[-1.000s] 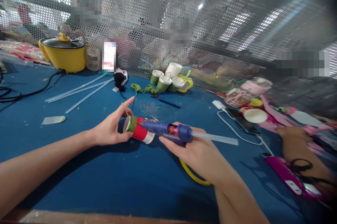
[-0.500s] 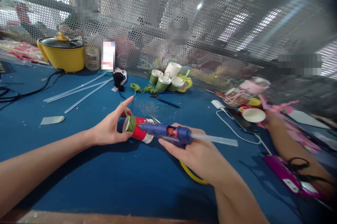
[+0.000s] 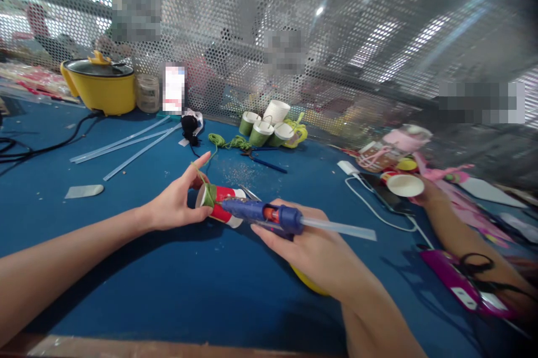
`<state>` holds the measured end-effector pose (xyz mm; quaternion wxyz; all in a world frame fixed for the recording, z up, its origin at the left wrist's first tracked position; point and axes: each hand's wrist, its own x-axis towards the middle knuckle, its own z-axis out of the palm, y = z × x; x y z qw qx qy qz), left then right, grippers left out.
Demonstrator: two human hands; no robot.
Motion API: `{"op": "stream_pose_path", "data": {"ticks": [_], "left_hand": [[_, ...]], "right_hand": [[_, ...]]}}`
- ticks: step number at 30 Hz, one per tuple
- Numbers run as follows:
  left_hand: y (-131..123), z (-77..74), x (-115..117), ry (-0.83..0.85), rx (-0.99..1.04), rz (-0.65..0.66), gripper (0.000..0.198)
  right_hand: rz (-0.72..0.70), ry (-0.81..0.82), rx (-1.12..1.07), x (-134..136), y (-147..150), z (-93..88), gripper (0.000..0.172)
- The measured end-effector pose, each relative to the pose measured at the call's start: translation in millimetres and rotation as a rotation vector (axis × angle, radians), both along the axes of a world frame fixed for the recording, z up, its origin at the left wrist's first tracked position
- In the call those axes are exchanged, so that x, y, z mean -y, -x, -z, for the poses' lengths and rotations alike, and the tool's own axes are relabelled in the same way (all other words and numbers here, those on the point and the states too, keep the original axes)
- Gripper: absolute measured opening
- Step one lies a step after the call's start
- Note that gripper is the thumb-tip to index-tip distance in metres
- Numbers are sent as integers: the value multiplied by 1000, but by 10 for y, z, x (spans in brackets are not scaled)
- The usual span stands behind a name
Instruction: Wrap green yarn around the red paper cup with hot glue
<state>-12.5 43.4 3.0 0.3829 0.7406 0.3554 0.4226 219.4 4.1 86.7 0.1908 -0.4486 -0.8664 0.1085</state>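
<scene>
One red cup [image 3: 222, 209], one glue gun [image 3: 260, 213].
My left hand [image 3: 180, 204] pinches the cup; right hand [image 3: 302, 240] grips the gun, nozzle now nearer left fingertips.

Stretches the left forearm [image 3: 71, 257] in from the lower left, bare, low and almost level; holds the left hand [image 3: 179, 207] with thumb and lower fingers closed in a grip, index finger pointing straight up and away. Brings the right forearm [image 3: 378, 319] in from the lower right, angled toward the middle; curls the right hand [image 3: 311, 246] in a closed grip, back toward the camera, fingers tucked under; sets both hands near each other, not touching.
</scene>
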Motion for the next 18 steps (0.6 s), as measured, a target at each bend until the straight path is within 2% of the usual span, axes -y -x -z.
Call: {"op": "stream_pose_path", "data": {"ticks": [7, 12, 18], "left_hand": [[12, 30, -16, -44, -26, 3, 90], [13, -3, 13, -106, -75, 23, 92], [7, -25, 34, -169, -111, 24, 93]], "right_hand": [[3, -18, 3, 4, 13, -19, 13], [50, 13, 5, -11, 4, -62, 17], [72, -43, 16, -45, -18, -12, 19]]}}
